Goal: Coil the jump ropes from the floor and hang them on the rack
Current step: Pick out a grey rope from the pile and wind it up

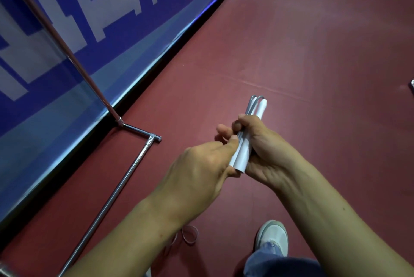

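Over the red floor [313,52], beside the chrome rack [125,178], we hold the jump rope [243,153] chest-high. Our right hand [266,153] wraps its white handles, and our left hand [201,164] pinches the grey cord against them, probably to keep the coils tight. A slack loop [190,234] dangles below.

Dark red floor [313,41], blue banner with white lettering [156,19] along its edge, white shoe [272,235], blue jeans leg [280,265]

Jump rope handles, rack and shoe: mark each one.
jump rope handles [240,155], head view, on the white lower part of the pair.
rack [111,198], head view, on the metal floor bar of its base.
shoe [272,235], head view, on the white toe.
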